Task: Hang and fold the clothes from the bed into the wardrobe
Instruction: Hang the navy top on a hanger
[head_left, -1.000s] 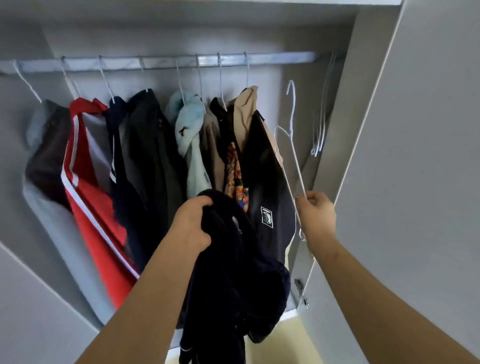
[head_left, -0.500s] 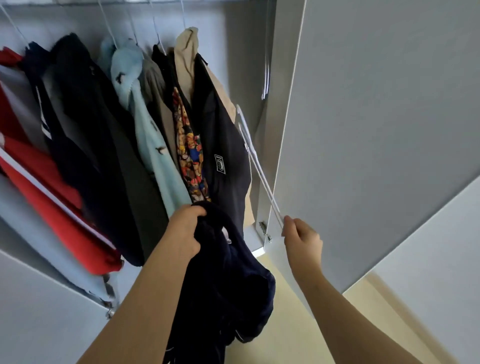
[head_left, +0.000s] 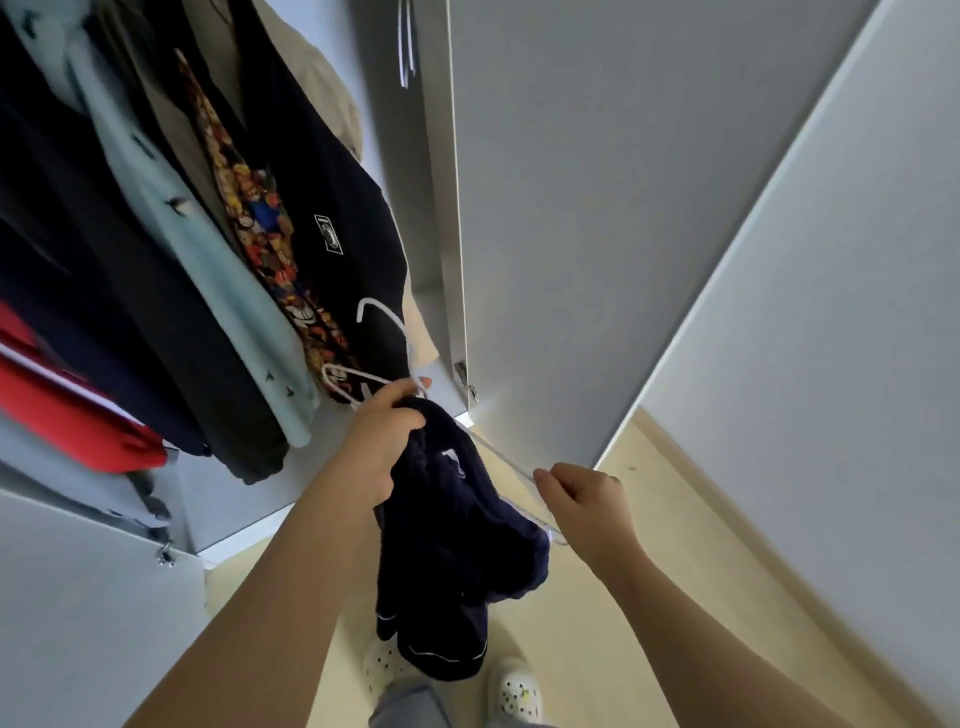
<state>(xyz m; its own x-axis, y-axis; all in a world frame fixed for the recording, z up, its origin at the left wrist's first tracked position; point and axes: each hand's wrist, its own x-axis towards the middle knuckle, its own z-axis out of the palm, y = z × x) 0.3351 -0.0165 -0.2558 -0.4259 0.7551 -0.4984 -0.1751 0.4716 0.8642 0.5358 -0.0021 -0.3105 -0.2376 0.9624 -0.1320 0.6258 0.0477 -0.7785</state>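
Observation:
A bunched navy garment (head_left: 447, 545) with thin white piping hangs from my left hand (head_left: 382, 441), which grips its top in front of the wardrobe. A white wire hanger (head_left: 379, 332) lies across the garment, its hook pointing up toward the hung clothes. My left hand's fingers also touch the hanger near its neck. My right hand (head_left: 584, 499) pinches the hanger's lower end, to the right of the garment. Part of the hanger is hidden behind the cloth.
Hung clothes fill the wardrobe at upper left: a black jacket with a white patch (head_left: 327, 234), a patterned shirt (head_left: 260, 208), a pale blue top (head_left: 156, 166), a red garment (head_left: 67, 410). The open grey door (head_left: 597, 208) stands right. Spare hangers (head_left: 408, 41) hang at the top.
The view has tipped down toward the floor and my feet. My right hand brought the hanger down from beside the rail to the navy garment, and my left hand now touches the hanger.

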